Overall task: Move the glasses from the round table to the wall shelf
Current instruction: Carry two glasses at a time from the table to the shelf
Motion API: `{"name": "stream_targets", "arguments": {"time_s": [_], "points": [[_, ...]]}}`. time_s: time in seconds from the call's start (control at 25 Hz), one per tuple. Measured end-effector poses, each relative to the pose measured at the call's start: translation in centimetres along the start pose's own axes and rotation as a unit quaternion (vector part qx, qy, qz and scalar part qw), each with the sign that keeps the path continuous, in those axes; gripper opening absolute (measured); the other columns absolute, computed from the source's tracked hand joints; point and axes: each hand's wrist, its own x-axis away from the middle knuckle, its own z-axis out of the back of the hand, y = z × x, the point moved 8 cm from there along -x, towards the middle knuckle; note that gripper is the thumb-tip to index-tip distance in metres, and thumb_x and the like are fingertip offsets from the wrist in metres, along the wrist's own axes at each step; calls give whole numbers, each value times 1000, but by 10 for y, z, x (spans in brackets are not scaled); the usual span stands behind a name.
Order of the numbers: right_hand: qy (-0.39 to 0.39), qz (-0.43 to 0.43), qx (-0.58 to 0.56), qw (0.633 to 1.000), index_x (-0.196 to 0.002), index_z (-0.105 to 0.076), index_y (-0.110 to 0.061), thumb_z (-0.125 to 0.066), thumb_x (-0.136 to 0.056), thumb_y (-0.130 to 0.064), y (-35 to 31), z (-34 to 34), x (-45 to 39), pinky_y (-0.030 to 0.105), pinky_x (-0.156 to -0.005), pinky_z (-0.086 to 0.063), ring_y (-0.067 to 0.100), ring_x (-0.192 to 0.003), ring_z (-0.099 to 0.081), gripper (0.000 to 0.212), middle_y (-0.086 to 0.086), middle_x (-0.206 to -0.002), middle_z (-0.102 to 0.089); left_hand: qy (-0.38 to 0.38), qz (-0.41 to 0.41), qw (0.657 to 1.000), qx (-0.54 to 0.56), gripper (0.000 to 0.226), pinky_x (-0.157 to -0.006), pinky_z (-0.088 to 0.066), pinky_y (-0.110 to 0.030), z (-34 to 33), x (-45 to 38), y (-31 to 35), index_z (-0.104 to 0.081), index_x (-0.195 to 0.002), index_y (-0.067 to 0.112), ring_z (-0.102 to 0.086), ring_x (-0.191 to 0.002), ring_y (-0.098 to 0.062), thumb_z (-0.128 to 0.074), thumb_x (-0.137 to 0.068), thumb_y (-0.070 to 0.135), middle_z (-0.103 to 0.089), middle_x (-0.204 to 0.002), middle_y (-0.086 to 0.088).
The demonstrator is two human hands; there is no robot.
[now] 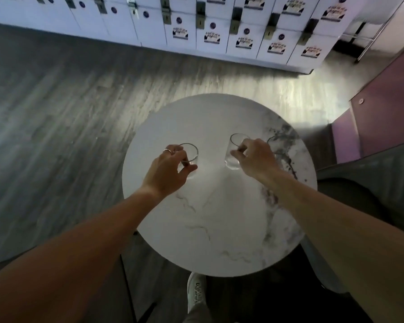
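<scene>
Glasses stand on the round table (219, 206), a white marble-look top with grey veins, and both bare hands are on them. The left hand (167, 170) wraps a clear glass (189, 157) from its near left side: the thumb presses the wall low on the side toward the person, and the fingers curl around the far side. A ring (168, 150) sits on one finger, just at the glass's rim. The right hand (254, 157) closes on a second glass (234, 151) from its right, fingertips (236, 155) laid against the wall below the rim. That glass leans, its rim tipped away from the hand and toward the lockers (219, 31). Whether its base is off the table cannot be told. Behind the right hand's knuckles, to its far right, the rim of a third glass (273, 139) shows, mostly hidden by the hand and blending into the dark marbling. The two held glasses are near each other, not touching, with bare tabletop between them. A white shoe (196, 292) shows below the table's near edge, on the grey wood-look floor (56, 113).
</scene>
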Motion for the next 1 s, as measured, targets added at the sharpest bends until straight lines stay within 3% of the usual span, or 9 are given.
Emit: {"name": "stream_targets", "arguments": {"time_s": [0.16, 0.28, 0.4, 0.56, 0.8, 0.92, 1.0], "points": [[54, 20, -30, 998, -89, -67, -14, -65, -88, -43, -28, 82, 10, 27, -72, -37, 23, -83, -56, 29, 10, -94, -62, 34, -73, 997, 1, 19, -82, -42, -29, 56, -38, 67, -69, -82, 12, -67, -101, -28, -76, -82, 30, -68, -118, -11], [110, 11, -39, 993, -81, -60, -21, -64, -86, -46, -33, 172, 32, 28, -71, -37, 21, -82, -55, 26, 9, -93, -64, 46, -151, 987, 13, 18, -85, -46, -30, 94, -64, 151, -70, -82, 14, -66, -106, -28, -77, -80, 31, -69, -119, -9], [179, -15, -21, 984, -83, -65, -17, -65, -85, -47, -11, 268, 77, 29, -73, -40, 25, -88, -59, 30, 10, -96, -69, 47, -241, 969, 39, 15, -89, -52, -38, 119, -74, 254, -73, -80, 17, -66, -109, -27, -79, -78, 31, -69, -122, -7], [256, -68, -6, 964, -86, -68, -16, -67, -83, -44, 40, 372, 174, 29, -73, -40, 25, -91, -61, 28, 8, -95, -70, 53, -349, 933, 69, 15, -85, -51, -35, 125, -57, 393, -72, -79, 21, -68, -104, -27, -80, -76, 33, -70, -120, -3], [388, -172, 6, 905, -78, -67, -16, -67, -81, -41, 117, 466, 408, 28, -59, -44, 15, -65, -62, 25, -6, -67, -67, -1, -529, 838, 132, 17, -75, -52, -37, 79, 75, 595, -63, -85, 20, -65, -95, -27, -66, -87, 36, -68, -106, -2], [437, -241, 46, 865, -78, -71, -15, -63, -80, -40, 143, 480, 544, 28, -63, -49, 17, -68, -65, 27, -1, -71, -72, -56, -587, 782, 202, 13, -74, -46, -32, 51, 184, 668, -56, -81, 30, -58, -94, -14, -58, -87, 42, -64, -95, 20], [479, -262, 53, 836, -71, -66, -21, -68, -80, -35, 152, 482, 639, 16, -61, -43, 4, -64, -59, 16, -14, -67, -69, -94, -611, 754, 222, 13, -74, -45, -31, 33, 262, 706, -58, -84, 28, -59, -91, -16, -61, -84, 41, -64, -90, 19]]}}
